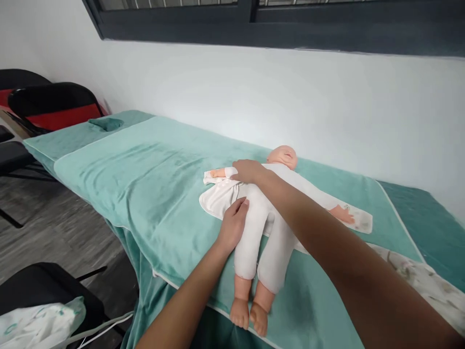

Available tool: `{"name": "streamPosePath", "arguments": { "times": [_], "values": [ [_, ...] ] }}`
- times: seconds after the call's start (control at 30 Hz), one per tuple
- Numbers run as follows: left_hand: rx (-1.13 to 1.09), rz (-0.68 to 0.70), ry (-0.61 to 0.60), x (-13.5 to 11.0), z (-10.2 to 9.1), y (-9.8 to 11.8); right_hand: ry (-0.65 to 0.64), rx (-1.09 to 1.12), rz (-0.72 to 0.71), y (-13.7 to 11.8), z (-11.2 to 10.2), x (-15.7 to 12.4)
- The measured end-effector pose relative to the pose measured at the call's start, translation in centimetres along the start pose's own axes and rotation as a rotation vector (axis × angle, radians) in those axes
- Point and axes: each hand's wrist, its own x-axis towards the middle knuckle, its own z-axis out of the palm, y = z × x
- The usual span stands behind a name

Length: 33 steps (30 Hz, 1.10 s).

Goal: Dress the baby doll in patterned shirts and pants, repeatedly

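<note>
A baby doll in white clothes lies on its back on the bed, its head toward the wall and its bare feet toward me. Beneath it a white baby garment is spread, with one flap out on the left side. My left hand is closed at the doll's hip, fingers curled on the garment's edge. Across the doll's body reaches my right arm; my right hand is closed on the cloth at the chest, beside the doll's arm. My right forearm hides part of the torso.
A green sheet covers the bed, which stands against a white wall below a dark window frame. Patterned cloth lies at the right. Black chairs stand left; a white packet rests on a nearer seat.
</note>
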Motion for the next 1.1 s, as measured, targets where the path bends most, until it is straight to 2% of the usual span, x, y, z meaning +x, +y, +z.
{"name": "streamPosePath", "arguments": {
  "times": [0.1,0.2,0.27,0.37,0.47,0.57,0.8,0.97,1.1],
  "values": [
    [-0.06,-0.048,-0.032,0.3,-0.1,0.4,-0.008,-0.004,-0.027,1.4,-0.3,-0.3],
    [-0.141,-0.125,-0.108,2.3,-0.6,1.0,0.075,0.007,-0.028,3.3,-0.8,-2.0],
    [-0.059,-0.024,-0.067,4.6,-1.3,1.4,0.11,0.008,-0.014,4.6,-0.9,-3.2],
    [0.414,0.236,0.124,8.9,-2.5,1.5,0.09,-0.018,0.031,6.1,-0.6,-4.5],
    [0.889,0.238,0.115,11.9,-3.4,0.9,0.083,-0.02,0.086,6.6,-0.3,-5.0],
    [1.098,0.227,0.115,12.8,-3.9,-0.1,0.101,0.001,0.102,6.5,-0.1,-5.2],
    [1.04,0.289,0.141,12.9,-4.5,-1.2,0.197,0.127,0.139,6.3,0.2,-5.6],
    [0.775,0.369,0.242,13.1,-4.9,-1.5,0.229,0.156,0.109,6.3,0.1,-6.2],
    [0.552,0.366,0.303,12.7,-4.8,-1.2,0.193,0.125,0.074,6.0,0.1,-6.5]
  ]
}}
